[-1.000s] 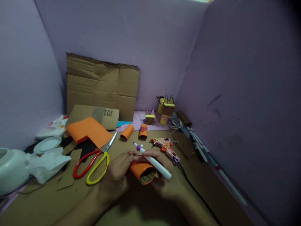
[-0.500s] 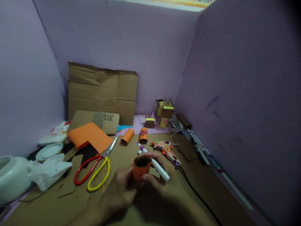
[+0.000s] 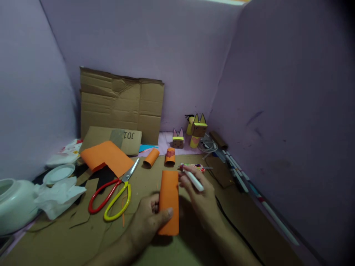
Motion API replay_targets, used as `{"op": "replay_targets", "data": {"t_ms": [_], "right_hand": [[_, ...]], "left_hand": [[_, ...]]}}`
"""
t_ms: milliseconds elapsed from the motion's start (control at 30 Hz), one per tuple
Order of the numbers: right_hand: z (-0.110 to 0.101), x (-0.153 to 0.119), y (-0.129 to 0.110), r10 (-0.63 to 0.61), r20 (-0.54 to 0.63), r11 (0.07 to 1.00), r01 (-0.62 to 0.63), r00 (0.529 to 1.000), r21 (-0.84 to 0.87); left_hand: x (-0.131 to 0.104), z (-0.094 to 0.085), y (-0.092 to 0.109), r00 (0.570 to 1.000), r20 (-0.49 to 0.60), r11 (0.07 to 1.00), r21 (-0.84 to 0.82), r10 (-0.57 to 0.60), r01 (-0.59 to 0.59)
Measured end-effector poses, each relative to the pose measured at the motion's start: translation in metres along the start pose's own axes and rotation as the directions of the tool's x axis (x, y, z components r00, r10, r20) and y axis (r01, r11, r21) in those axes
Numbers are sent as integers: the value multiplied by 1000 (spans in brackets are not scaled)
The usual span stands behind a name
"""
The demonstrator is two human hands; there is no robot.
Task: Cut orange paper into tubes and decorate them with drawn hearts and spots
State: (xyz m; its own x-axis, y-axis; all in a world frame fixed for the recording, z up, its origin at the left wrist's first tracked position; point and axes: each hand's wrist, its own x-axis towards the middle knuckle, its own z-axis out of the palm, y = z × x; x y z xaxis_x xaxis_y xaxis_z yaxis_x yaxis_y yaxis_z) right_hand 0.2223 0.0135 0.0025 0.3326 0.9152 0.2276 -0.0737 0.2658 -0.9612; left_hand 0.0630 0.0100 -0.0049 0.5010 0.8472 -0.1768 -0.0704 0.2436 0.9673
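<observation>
My left hand grips an orange paper-covered tube low down, thumb across its near face. The tube's long side faces me. Between the fingers of my right hand is a white marker, held like a pen just right of the tube's upper end. Behind them a short orange roll lies on its side, and an orange roll with a red heart stands beside it. A patterned glue gun is partly hidden behind my right hand.
Scissors with red and yellow handles lie left of my hands, near an orange sheet. Farther left are a white jar and crumpled tissue. Cardboard animal figures stand at the back. A black cord runs along the right.
The orange tube has turned from its open end facing up toward me to its long side facing me. My right hand has let go of it and moved slightly right with the marker.
</observation>
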Motion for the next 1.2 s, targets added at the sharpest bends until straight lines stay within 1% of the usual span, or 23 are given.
{"op": "replay_targets", "data": {"t_ms": [67, 133, 200, 267, 367, 467, 567, 733, 967, 1100, 1200], "right_hand": [[-6, 2, -4, -92, -120, 995, 94, 989, 15], [-12, 3, -9, -150, -169, 986, 161, 974, 49], [-15, 1, -13, -222, -171, 973, 229, 960, 22], [-14, -1, -15, -293, -143, 956, 290, 945, -44], [-11, -3, -14, -356, -104, 930, 342, 929, -136], [-10, -3, -8, -357, -85, 921, 335, 930, -198], [-11, -1, -2, -340, -90, 920, 312, 936, -236], [-11, 1, 1, -339, -107, 923, 308, 935, -233], [-12, 1, 6, -365, -38, 905, 344, 930, -249], [-14, 1, 9, -367, -33, 899, 345, 930, -270], [-15, 2, 10, -365, -25, 899, 346, 931, -269]], "left_hand": [[2, -1, 1, 996, -71, 998, 17, -55, 56], [4, -3, 1, 991, -108, 995, 41, -81, 86], [5, -4, 0, 991, -112, 995, 62, -72, 80], [6, -4, -1, 992, -105, 995, 74, -66, 74], [7, -4, 0, 992, -100, 994, 60, -80, 87], [6, -4, 1, 992, -91, 995, 29, -91, 93], [6, -4, 3, 990, -96, 994, 8, -104, 106], [7, -5, 3, 990, -95, 995, 6, -99, 100], [10, -8, -4, 992, -93, 996, 18, -83, 85], [11, -9, -10, 992, -105, 997, 30, -65, 69], [11, -8, -10, 991, -112, 996, 26, -77, 81]]}}
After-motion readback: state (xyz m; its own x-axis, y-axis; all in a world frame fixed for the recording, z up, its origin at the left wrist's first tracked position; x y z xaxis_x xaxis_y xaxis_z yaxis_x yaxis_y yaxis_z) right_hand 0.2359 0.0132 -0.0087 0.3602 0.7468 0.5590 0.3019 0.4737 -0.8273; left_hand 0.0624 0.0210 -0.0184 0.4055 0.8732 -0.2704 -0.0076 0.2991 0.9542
